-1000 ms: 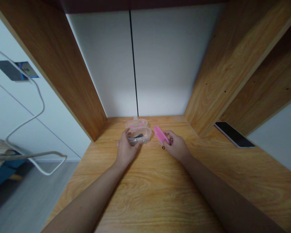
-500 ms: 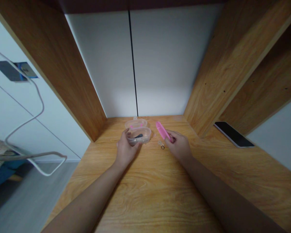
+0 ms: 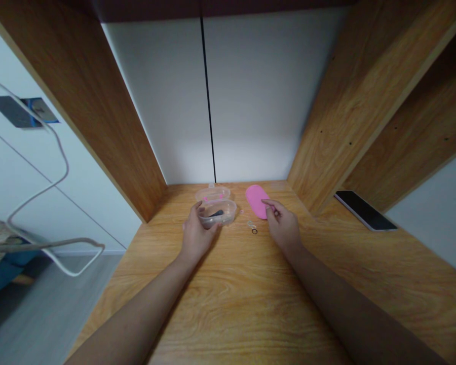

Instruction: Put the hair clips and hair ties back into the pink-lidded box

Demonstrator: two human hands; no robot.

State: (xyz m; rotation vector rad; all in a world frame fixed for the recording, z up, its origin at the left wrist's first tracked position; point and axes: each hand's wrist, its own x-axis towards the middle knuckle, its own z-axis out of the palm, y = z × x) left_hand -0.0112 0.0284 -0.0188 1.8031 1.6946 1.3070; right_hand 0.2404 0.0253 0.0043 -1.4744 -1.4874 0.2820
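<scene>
My left hand [image 3: 196,229] grips the left side of a clear plastic case [image 3: 230,215], thumb along its front wall and fingers behind. The case's lid [image 3: 213,194] is swung back with pink bits on it. Inside lies a small dark object [image 3: 217,213], its kind not clear. My right hand [image 3: 283,223] pinches the right edge of a pink oval piece [image 3: 256,201], like a flat lid or shallow tray, which appears flat at table level. Between the hands lie a small black ring [image 3: 254,231], a pale little loop [image 3: 250,223] and a tiny pink item [image 3: 242,211].
A phone [image 3: 365,210] with a dark screen lies at the right on the wooden desk [image 3: 220,299]. Wooden panels [image 3: 327,132] rise on both sides, a white back panel [image 3: 251,101] behind. A white cable [image 3: 63,152] hangs at the left.
The pink oval piece has turned from edge-on to flat, its broad face now showing. My right hand has shifted slightly, holding its edge. The left hand and case stay still.
</scene>
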